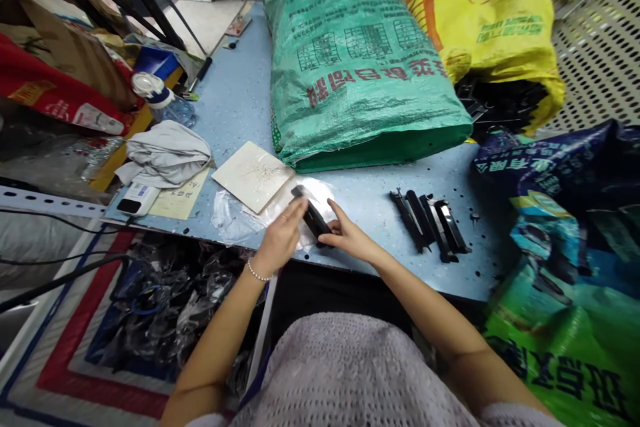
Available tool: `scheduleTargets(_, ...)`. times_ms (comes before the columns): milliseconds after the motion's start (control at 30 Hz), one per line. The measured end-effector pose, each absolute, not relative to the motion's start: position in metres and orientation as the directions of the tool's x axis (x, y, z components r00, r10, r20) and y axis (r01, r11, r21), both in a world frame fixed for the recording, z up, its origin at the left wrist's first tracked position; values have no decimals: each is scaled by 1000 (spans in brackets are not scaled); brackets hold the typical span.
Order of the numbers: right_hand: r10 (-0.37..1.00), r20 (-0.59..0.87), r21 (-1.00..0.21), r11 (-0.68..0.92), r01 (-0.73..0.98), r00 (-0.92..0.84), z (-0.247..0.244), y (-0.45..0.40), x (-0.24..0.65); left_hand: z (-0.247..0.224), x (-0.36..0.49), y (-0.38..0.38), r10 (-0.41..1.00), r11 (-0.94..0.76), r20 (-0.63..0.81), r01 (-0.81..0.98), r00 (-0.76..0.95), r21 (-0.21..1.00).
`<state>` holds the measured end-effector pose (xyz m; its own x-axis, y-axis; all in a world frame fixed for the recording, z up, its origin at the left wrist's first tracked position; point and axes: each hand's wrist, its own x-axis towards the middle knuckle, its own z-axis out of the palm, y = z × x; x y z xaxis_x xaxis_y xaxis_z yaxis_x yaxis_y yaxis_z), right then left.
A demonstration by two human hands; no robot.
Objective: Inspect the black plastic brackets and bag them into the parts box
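Observation:
A black, narrow plastic piece [315,219] slants between my two hands, close to the front edge of the table. Fingers of my left hand [283,233] close on its upper left end; a bead bracelet circles that wrist. My right hand [347,233] has its thumb against the lower right end, with the index finger raised away from the piece. Just beyond lies a square off-white board [254,177] with small specks on it, resting on clear plastic film [233,215]. Several similar black pieces [429,223] lie side by side to the right.
A big green woven sack [360,60] lies behind my hands. The yellow sack [475,7] at back right holds black parts. On the left are a grey cloth [167,150], a white device [140,199] and a water bottle [163,100]. Bagged black parts [165,307] fill a bin below.

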<state>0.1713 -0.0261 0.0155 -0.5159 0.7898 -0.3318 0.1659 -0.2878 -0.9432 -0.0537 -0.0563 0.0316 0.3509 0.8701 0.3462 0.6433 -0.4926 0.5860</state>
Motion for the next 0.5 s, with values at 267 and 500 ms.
scheduleTargets(267, 808, -185, -978, -207, 25, -560, 38, -68, 131, 50, -36, -97, 819, -573, 329, 635, 471, 518)
scheduleTargets(500, 751, -106, -949, 118, 291, -652, 89, -57, 210, 81, -143, -173, 948, -250, -96, 894, 305, 372)
